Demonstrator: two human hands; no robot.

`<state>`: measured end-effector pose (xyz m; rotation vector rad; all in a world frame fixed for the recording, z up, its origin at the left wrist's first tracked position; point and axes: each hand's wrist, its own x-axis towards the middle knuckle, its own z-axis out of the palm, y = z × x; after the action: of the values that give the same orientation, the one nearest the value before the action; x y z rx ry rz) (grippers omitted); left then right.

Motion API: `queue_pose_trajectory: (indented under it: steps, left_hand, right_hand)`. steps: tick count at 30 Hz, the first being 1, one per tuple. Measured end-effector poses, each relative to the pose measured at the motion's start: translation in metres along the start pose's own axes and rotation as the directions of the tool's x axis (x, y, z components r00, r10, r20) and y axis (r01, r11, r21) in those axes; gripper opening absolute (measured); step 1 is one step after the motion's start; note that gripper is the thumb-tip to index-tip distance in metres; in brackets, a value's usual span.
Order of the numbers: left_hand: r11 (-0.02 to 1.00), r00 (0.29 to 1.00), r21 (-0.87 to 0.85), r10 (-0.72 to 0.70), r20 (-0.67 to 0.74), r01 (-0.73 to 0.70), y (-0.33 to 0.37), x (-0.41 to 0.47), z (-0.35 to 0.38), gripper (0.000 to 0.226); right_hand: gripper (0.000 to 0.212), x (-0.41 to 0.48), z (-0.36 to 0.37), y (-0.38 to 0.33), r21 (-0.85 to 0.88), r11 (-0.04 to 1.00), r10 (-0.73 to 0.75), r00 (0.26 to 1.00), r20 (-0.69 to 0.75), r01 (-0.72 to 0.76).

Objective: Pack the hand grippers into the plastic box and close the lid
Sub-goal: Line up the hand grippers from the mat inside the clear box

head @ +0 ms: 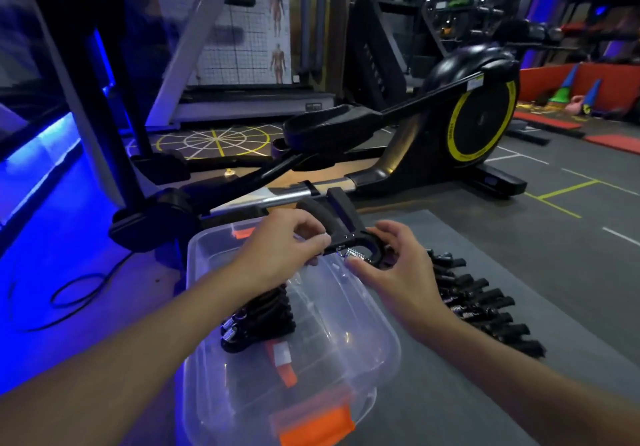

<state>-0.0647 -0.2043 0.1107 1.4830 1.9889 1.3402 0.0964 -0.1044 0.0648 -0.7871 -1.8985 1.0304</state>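
Observation:
A clear plastic box (374, 352) with orange latches stands on a grey mat. Several black hand grippers (263, 317) lie stacked in its left part. Above the box's far end I hold one black hand gripper (337, 218) with a steel spring, its handles pointing up and away. My left hand (280, 251) pinches it from the left at the hinge. My right hand (394, 265) grips its curved end from the right, fingers near the spring. A row of several more hand grippers (485, 303) lies on the mat to the right of the box.
The box lid (311, 407) with an orange clip lies under the box's near end. A black elliptical trainer (467, 116) stands behind the mat, its chrome bar (277, 197) just beyond the box. A black cable (69, 293) loops on the blue-lit floor at left.

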Motion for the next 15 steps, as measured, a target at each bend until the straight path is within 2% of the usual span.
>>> queue_pose_trajectory:
  steps: [2, 4, 6, 8, 11, 15]
  left_hand:
    - [0.996, 0.998, -0.085, -0.032, -0.052, 0.027, -0.002, -0.002, -0.007, 0.003]
    - [0.996, 0.995, -0.089, -0.028, -0.096, 0.02, -0.006, -0.005, -0.012, 0.007]
    - [1.0, 0.991, -0.008, -0.006, -0.134, 0.005, -0.016, -0.008, -0.018, 0.014]
    - [0.994, 0.989, 0.108, 0.041, -0.139, -0.026, -0.029, -0.01, -0.025, 0.019]
    - [0.953, 0.987, 0.279, 0.145, -0.067, -0.121, -0.041, -0.012, -0.037, 0.022]
    - [0.882, 0.963, 0.388, 0.245, 0.11, -0.269, -0.056, -0.014, -0.048, 0.018]
  right_hand:
    - [0.059, -0.003, 0.012, -0.004, 0.028, 1.0, -0.01, 1.0, -0.024, 0.011]
    - [0.06, -0.005, 0.026, -0.006, 0.087, 0.996, 0.003, 0.999, -0.041, 0.0]
    - [0.062, -0.005, 0.039, -0.006, 0.129, 0.991, 0.02, 1.0, -0.005, -0.019]
    - [0.065, -0.003, 0.049, -0.006, 0.142, 0.989, 0.013, 0.995, 0.104, -0.028]
    - [0.07, 0.006, 0.056, -0.004, 0.12, 0.993, -0.004, 0.981, 0.195, -0.02]
    - [0.064, 0.024, 0.056, -0.009, 0.045, 0.999, -0.019, 0.991, 0.134, 0.013]
